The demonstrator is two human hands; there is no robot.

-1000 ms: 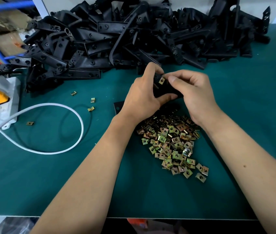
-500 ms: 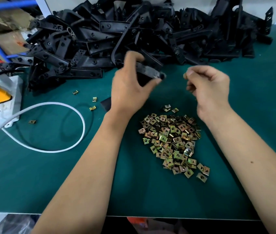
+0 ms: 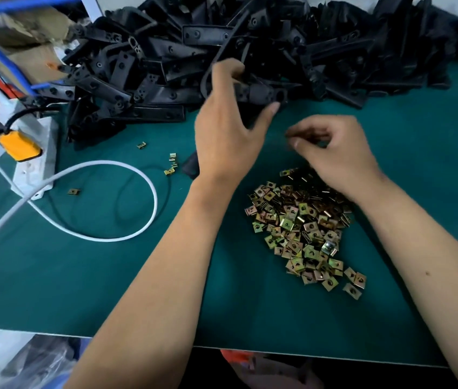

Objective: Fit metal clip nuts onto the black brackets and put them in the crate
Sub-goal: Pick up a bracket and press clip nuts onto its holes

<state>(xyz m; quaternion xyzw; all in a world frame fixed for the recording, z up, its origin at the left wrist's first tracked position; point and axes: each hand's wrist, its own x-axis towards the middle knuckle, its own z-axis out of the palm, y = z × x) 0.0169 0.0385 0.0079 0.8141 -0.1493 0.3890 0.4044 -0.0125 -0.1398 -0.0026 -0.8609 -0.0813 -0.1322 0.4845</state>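
- Left hand (image 3: 226, 130) grips a long black plastic bracket (image 3: 261, 94) at the near edge of the far bracket heap (image 3: 320, 43).
- Right hand (image 3: 334, 153) hovers, fingers curled; any nut pinched there is too blurred to tell.
- Brass-coloured clip nuts (image 3: 300, 226) lie piled near right.
- No crate in view; plenty left.

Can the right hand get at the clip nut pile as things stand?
Probably yes: the right hand hovers over the far edge of the clip nut pile, nothing lies between, though its fingertips look pinched, perhaps on a nut.
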